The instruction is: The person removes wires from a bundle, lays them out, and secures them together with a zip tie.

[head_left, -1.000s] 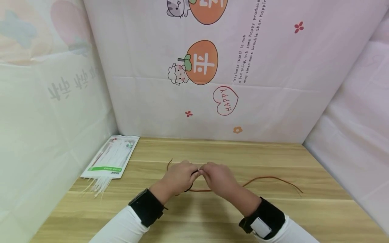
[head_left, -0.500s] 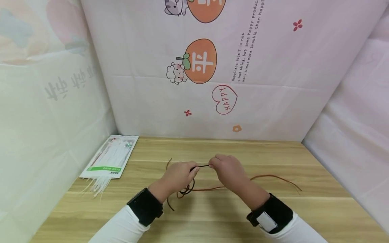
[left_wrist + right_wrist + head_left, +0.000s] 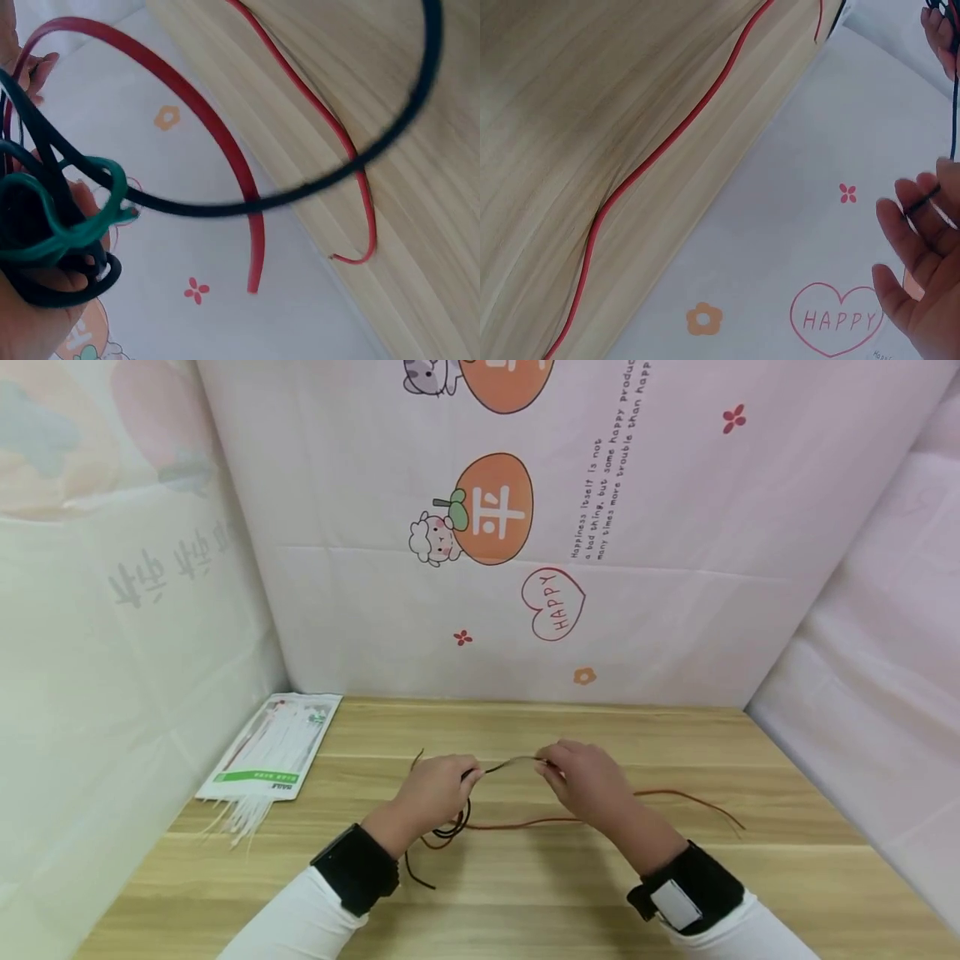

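Observation:
My left hand (image 3: pixel 431 789) grips a small bundle of dark wire (image 3: pixel 225 208), whose loops hang below the fingers. In the left wrist view a green strand (image 3: pixel 67 240) curls over this bundle, and part of the hand is hidden behind it. From the bundle a thin black length runs across to my right hand (image 3: pixel 588 781), which pinches it between thumb and fingertips. The right wrist view shows that length passing over the fingers (image 3: pixel 919 217). A red wire (image 3: pixel 596 217) lies along the table under both hands, its left part curling below the bundle.
At the table's (image 3: pixel 600 902) back left lies a packet of white zip ties (image 3: pixel 273 743), with several loose tie ends (image 3: pixel 251 818) sticking out of its front. Printed white cloth (image 3: pixel 360 610) hangs at the back and both sides.
My right hand has moved right, away from the left, drawing out the black wire between them. That length now bows slightly. Loops and a loose black end show below my left hand.

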### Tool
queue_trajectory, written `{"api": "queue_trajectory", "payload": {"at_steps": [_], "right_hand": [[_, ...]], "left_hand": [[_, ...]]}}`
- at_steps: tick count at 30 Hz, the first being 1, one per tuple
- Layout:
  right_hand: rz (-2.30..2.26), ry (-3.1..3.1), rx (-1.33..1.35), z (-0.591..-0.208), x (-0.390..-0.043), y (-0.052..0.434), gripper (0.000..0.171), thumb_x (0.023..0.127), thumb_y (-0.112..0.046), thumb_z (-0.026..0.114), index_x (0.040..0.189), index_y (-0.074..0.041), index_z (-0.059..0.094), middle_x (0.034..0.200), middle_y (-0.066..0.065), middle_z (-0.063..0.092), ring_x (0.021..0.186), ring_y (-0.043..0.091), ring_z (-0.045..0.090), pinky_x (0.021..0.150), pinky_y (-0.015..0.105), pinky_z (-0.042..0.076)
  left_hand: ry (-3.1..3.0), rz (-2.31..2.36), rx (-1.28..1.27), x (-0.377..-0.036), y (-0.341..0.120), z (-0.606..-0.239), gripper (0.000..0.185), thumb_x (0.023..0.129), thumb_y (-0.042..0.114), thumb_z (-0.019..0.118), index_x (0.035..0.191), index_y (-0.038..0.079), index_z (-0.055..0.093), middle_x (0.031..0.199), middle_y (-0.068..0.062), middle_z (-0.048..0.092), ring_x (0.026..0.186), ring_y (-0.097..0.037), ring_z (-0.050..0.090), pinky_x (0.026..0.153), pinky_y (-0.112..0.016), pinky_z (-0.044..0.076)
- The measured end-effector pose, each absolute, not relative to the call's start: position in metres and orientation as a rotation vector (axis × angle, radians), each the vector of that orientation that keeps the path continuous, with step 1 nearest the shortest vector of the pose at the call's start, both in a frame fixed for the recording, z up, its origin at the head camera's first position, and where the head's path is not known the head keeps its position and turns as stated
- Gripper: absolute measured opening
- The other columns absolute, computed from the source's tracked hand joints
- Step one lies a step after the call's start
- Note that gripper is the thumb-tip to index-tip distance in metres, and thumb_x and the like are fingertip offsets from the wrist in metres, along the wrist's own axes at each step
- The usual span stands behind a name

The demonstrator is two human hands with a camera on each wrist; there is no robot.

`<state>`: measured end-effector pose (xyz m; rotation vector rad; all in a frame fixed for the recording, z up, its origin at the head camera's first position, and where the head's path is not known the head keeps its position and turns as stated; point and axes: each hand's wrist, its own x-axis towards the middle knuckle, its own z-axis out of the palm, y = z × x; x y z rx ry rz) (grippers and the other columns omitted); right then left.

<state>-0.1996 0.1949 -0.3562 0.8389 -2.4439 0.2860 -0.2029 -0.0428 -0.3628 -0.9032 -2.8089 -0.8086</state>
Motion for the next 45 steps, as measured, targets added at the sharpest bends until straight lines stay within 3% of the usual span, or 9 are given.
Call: {"api": "queue_trajectory", "payload": {"at_steps": [9, 16, 24, 27, 30, 34, 36, 37, 45], "right_hand": [[0.199, -2.284, 0.867, -0.353, -0.205, 0.205, 0.007, 0.079, -0.007, 0.077, 0.083, -0.008, 0.072, 0.070, 0.000, 0.063, 0.059, 0.015, 0.060, 0.055, 0.031, 0.050], [0.234, -2.308, 0.836, -0.355, -0.205, 0.221, 0.005, 0.081, -0.006, 0.074, 0.084, -0.008, 0.071, 0.069, -0.001, 0.060, 0.055, 0.014, 0.056, 0.051, 0.028, 0.047], [0.215, -2.308, 0.804, -0.355, -0.207, 0.221, 0.006, 0.081, -0.007, 0.075, 0.085, -0.008, 0.071, 0.069, -0.001, 0.060, 0.056, 0.014, 0.056, 0.051, 0.029, 0.047], [0.207, -2.323, 0.783, -0.355, -0.208, 0.223, 0.006, 0.081, -0.007, 0.075, 0.085, -0.009, 0.071, 0.070, -0.001, 0.061, 0.056, 0.015, 0.057, 0.052, 0.030, 0.048], [0.206, -2.345, 0.780, -0.355, -0.209, 0.225, 0.005, 0.082, -0.008, 0.074, 0.086, -0.009, 0.071, 0.071, 0.000, 0.062, 0.058, 0.016, 0.059, 0.053, 0.031, 0.049], [0.211, -2.365, 0.750, -0.354, -0.209, 0.228, 0.005, 0.083, -0.008, 0.073, 0.087, -0.008, 0.072, 0.075, 0.001, 0.066, 0.063, 0.018, 0.063, 0.055, 0.033, 0.051], [0.205, -2.374, 0.739, -0.354, -0.209, 0.231, 0.005, 0.082, -0.008, 0.074, 0.087, -0.008, 0.072, 0.074, 0.001, 0.065, 0.062, 0.018, 0.062, 0.055, 0.033, 0.050], [0.205, -2.373, 0.735, -0.355, -0.209, 0.232, 0.005, 0.082, -0.008, 0.074, 0.086, -0.008, 0.072, 0.074, 0.001, 0.065, 0.062, 0.018, 0.062, 0.055, 0.033, 0.050], [0.210, -2.367, 0.745, -0.357, -0.209, 0.235, 0.006, 0.082, -0.008, 0.074, 0.088, -0.006, 0.072, 0.075, 0.003, 0.066, 0.061, 0.018, 0.062, 0.053, 0.032, 0.050]], "left_hand": [[-2.833, -0.753, -0.915, -0.205, -0.047, -0.368, 0.020, 0.102, 0.021, 0.049, 0.103, 0.010, 0.065, 0.074, 0.004, 0.058, 0.062, -0.006, 0.052, 0.066, -0.030, 0.047], [-2.790, -0.684, -0.934, -0.209, -0.059, -0.373, 0.028, 0.102, 0.029, 0.048, 0.081, 0.014, 0.058, 0.059, 0.009, 0.038, 0.051, -0.006, 0.038, 0.056, -0.026, 0.038], [-2.800, -0.790, -0.906, -0.206, -0.059, -0.367, 0.014, 0.100, 0.016, 0.053, 0.096, 0.010, 0.065, 0.078, 0.004, 0.060, 0.066, -0.008, 0.051, 0.064, -0.028, 0.045], [-2.796, -0.761, -0.936, -0.206, -0.059, -0.366, 0.020, 0.101, 0.025, 0.050, 0.098, 0.011, 0.065, 0.075, 0.000, 0.060, 0.063, -0.012, 0.051, 0.062, -0.029, 0.045], [-2.803, -0.781, -0.959, -0.205, -0.062, -0.366, 0.033, 0.104, 0.030, 0.042, 0.109, 0.007, 0.066, 0.089, -0.007, 0.069, 0.079, -0.021, 0.065, 0.073, -0.035, 0.052], [-2.871, -0.849, -0.986, -0.207, -0.066, -0.364, 0.035, 0.105, 0.022, 0.037, 0.088, 0.005, 0.063, 0.080, -0.003, 0.061, 0.073, -0.017, 0.058, 0.070, -0.033, 0.048], [-2.916, -0.857, -1.018, -0.208, -0.067, -0.362, 0.031, 0.104, 0.017, 0.041, 0.077, 0.008, 0.054, 0.068, 0.001, 0.047, 0.061, -0.013, 0.044, 0.062, -0.029, 0.040], [-2.932, -0.868, -1.028, -0.208, -0.068, -0.362, 0.030, 0.103, 0.014, 0.043, 0.074, 0.010, 0.052, 0.067, 0.002, 0.042, 0.059, -0.012, 0.038, 0.060, -0.028, 0.036], [-2.941, -0.802, -0.919, -0.206, -0.071, -0.362, 0.028, 0.100, 0.015, 0.050, 0.073, 0.013, 0.055, 0.061, 0.006, 0.041, 0.053, -0.008, 0.036, 0.054, -0.025, 0.034]]}}
